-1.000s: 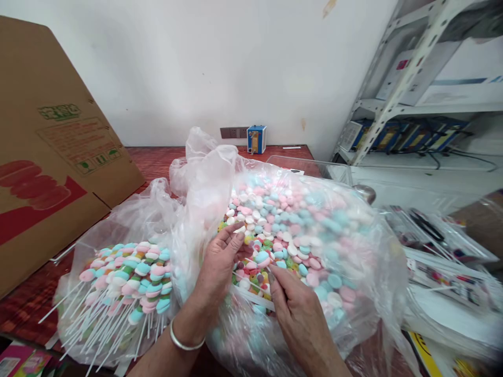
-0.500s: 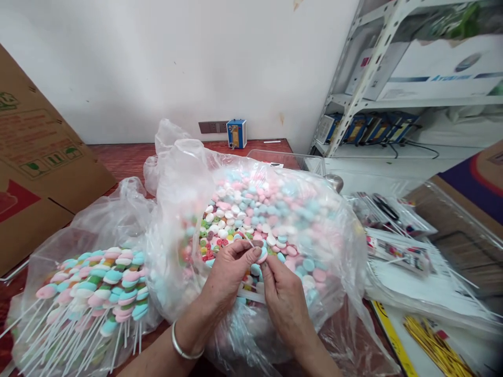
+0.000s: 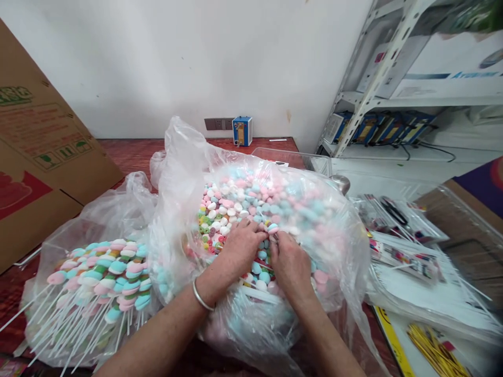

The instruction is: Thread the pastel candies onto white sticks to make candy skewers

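Observation:
In the head view, my left hand (image 3: 243,243) and my right hand (image 3: 291,262) meet over an open clear plastic bag (image 3: 184,152) of loose marshmallow candies (image 3: 231,209). A pink, white and blue marshmallow (image 3: 272,228) shows at the fingertips, between the two hands. My left fingers are closed around a thin stick, now mostly hidden by the hand. The right thumb and fingers are bent inward beside the marshmallow; what they pinch is hidden. Colourful ring-shaped candies (image 3: 206,225) lie among the marshmallows on the left.
Left of the bag, finished marshmallow skewers (image 3: 113,267) lie in another plastic bag, their white sticks pointing toward me. A cardboard box (image 3: 47,136) stands behind them. To the right are packs of white sticks (image 3: 428,283), golden ties (image 3: 436,351) and a metal shelf (image 3: 377,78).
Both hands have moved forward, deeper over the loose candies, with the marshmallow now farther from me. The camera view has shifted slightly.

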The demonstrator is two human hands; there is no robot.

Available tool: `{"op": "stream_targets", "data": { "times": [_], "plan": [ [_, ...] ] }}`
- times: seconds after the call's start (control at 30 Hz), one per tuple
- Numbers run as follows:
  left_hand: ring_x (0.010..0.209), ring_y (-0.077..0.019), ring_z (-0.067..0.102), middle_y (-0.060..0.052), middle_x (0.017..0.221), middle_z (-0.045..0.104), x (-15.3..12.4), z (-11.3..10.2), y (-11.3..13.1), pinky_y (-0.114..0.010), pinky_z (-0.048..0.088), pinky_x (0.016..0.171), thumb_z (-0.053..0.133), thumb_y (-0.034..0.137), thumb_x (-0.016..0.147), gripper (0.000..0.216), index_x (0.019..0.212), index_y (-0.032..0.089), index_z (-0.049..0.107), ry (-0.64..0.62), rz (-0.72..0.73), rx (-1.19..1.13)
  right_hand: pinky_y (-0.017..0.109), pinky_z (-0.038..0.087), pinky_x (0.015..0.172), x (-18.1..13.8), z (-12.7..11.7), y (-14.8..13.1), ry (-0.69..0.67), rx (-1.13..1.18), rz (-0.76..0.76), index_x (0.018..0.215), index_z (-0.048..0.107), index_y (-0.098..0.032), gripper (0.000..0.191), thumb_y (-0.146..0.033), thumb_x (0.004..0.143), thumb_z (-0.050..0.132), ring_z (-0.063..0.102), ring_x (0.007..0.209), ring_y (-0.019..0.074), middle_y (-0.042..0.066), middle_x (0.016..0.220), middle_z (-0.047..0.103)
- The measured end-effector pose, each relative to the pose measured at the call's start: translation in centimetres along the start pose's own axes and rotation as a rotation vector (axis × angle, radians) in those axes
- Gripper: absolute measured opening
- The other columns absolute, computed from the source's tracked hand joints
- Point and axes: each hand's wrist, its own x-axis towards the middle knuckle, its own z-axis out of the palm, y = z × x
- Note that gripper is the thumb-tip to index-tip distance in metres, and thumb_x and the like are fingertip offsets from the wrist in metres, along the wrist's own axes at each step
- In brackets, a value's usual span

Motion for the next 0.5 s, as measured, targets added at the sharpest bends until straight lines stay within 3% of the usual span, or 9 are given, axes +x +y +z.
{"op": "stream_targets", "data": {
  "times": [0.07,0.17,0.27,0.4,0.5],
  "plan": [
    [0.11,-0.0274,0.055,-0.007,0.11,0.069,0.2,0.2,-0.2,-0.043,0.044,0.096,0.056,0.014,0.094,0.023,0.108,0.023,0.071,-0.021,0.025,0.0,0.03,0.035,0.069,0.0,-0.2,0.5,0.008,0.085,-0.019,0.098,0.068,-0.017,0.02,-0.025,0.095,0.049,0.06,0.082,0.0224,0.01,0.094,0.07],
    [0.108,-0.0279,0.056,-0.01,0.105,0.069,0.2,0.0,-0.4,-0.045,0.044,0.096,0.053,0.014,0.095,0.02,0.105,0.018,0.071,0.063,-0.061,-0.124,0.031,0.043,0.076,-0.4,-0.9,1.4,-0.003,0.271,-0.064,0.097,0.067,-0.019,0.023,-0.035,0.094,0.051,0.062,0.086,0.0221,0.007,0.094,0.07],
    [0.099,-0.0238,0.061,-0.01,0.103,0.071,-0.1,-0.9,-0.5,-0.04,0.047,0.09,0.055,0.021,0.096,0.021,0.109,0.017,0.071,0.112,-0.208,-0.653,0.03,0.049,0.074,-1.1,-1.5,1.9,-0.054,0.455,-0.105,0.105,0.067,-0.019,0.035,-0.047,0.096,0.048,0.065,0.086,0.0209,0.005,0.092,0.071],
    [0.085,-0.0178,0.065,-0.008,0.098,0.072,-0.8,-2.0,0.0,-0.032,0.052,0.08,0.067,0.037,0.09,0.028,0.108,0.016,0.072,-0.099,-0.349,-1.509,0.027,0.049,0.063,-2.1,-2.2,1.5,-0.118,0.687,-0.078,0.11,0.07,-0.021,0.039,-0.053,0.093,0.056,0.065,0.078,0.0197,0.003,0.081,0.07],
    [0.086,-0.0169,0.065,-0.007,0.096,0.073,-1.4,-1.9,0.5,-0.031,0.053,0.083,0.078,0.04,0.082,0.033,0.105,0.016,0.075,-0.153,-0.401,-1.763,0.025,0.045,0.057,-2.4,-2.5,0.8,-0.154,0.9,-0.011,0.105,0.074,-0.023,0.033,-0.049,0.086,0.069,0.061,0.072,0.0169,0.003,0.086,0.072]
  ]
}}
